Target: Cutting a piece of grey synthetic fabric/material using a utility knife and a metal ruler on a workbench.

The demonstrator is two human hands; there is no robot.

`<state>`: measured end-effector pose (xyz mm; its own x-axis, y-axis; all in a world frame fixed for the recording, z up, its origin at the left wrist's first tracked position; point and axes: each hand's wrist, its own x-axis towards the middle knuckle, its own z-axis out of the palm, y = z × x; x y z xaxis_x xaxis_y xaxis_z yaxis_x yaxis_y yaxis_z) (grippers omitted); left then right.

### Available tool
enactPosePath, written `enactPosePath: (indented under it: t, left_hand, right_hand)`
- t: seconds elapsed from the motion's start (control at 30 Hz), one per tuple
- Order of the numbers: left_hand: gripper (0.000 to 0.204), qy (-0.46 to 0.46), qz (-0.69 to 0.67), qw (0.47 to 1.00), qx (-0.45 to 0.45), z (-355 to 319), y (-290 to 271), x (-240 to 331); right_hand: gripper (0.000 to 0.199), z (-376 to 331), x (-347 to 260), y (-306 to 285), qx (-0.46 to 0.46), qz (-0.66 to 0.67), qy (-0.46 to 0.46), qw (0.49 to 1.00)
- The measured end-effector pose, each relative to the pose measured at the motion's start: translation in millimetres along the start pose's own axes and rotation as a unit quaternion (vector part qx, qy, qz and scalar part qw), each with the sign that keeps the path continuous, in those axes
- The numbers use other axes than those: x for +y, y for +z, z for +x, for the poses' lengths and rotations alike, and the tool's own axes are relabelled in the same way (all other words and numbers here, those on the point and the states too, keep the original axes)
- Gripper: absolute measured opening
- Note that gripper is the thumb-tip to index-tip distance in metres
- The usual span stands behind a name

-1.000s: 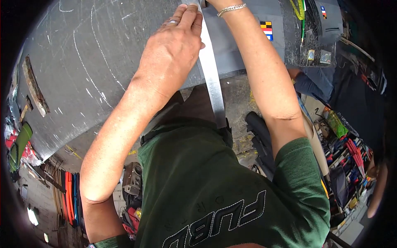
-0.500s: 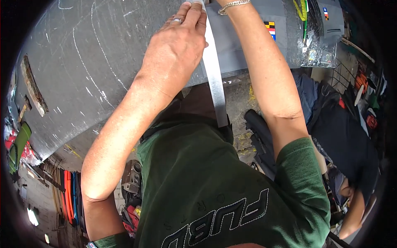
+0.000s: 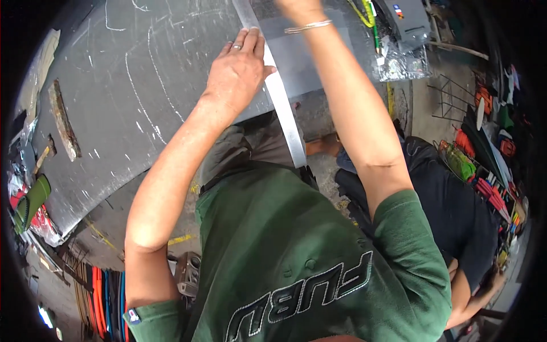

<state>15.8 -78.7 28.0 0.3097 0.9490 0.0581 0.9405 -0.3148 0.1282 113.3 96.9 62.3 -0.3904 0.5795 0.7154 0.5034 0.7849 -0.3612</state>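
A long metal ruler (image 3: pixel 282 108) lies across the dark grey tabletop (image 3: pixel 114 108), its near end jutting past the edge toward my body. My left hand (image 3: pixel 238 71), a ring on one finger, rests flat with its fingertips along the ruler's left side. Beneath and right of the ruler is a smooth grey sheet (image 3: pixel 296 57). My right hand (image 3: pixel 301 8) is at the top edge, beyond the sheet; it is blurred and cut off, so its fingers and anything in them cannot be made out. A bracelet circles that wrist.
White chalk lines mark the tabletop's left part, near a rough wooden stick (image 3: pixel 65 121). Clear plastic packaging (image 3: pixel 401 60) and a yellow-green strap (image 3: pixel 363 12) lie at the right. A person in dark clothing (image 3: pixel 450 194) bends close by on my right.
The view has shifted somewhat. My left hand now sits lower along the ruler, nearer me. My right wrist has come lower into view, and the hand is blurred by motion.
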Motion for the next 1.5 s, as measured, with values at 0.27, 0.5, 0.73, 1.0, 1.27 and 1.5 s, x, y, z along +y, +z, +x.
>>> enactPosePath:
  t: [0.27, 0.5, 0.73, 1.0, 1.27, 1.5]
  left_hand:
    - [0.07, -0.064, 0.0, 0.997, 0.032, -7, 14, -20]
    - [0.068, -0.074, 0.04, 0.996, -0.022, 2, 1, -80]
    - [0.069, -0.179, -0.009, 0.984, -0.016, 3, 1, -82]
    - [0.094, -0.266, -0.07, 0.96, -0.051, -3, -14, -52]
    - [0.079, -0.356, -0.066, 0.932, -0.026, -27, -17, -53]
    - [0.063, -0.394, -0.168, 0.9, 0.079, -14, -11, -49]
  right_hand:
    - [0.036, -43, 13, -122, -0.165, 0.098, 0.388, 0.901]
    - [0.056, -134, 45, -172, -0.191, -0.191, 0.335, 0.903]
    - [0.05, -132, 51, -144, -0.222, -0.167, 0.275, 0.92]
    - [0.045, -129, -7, -111, -0.202, 0.031, 0.167, 0.965]
    - [0.048, -158, -29, -100, -0.313, 0.065, 0.039, 0.947]
    - [0.047, -163, -27, -117, -0.343, 0.083, 0.031, 0.935]
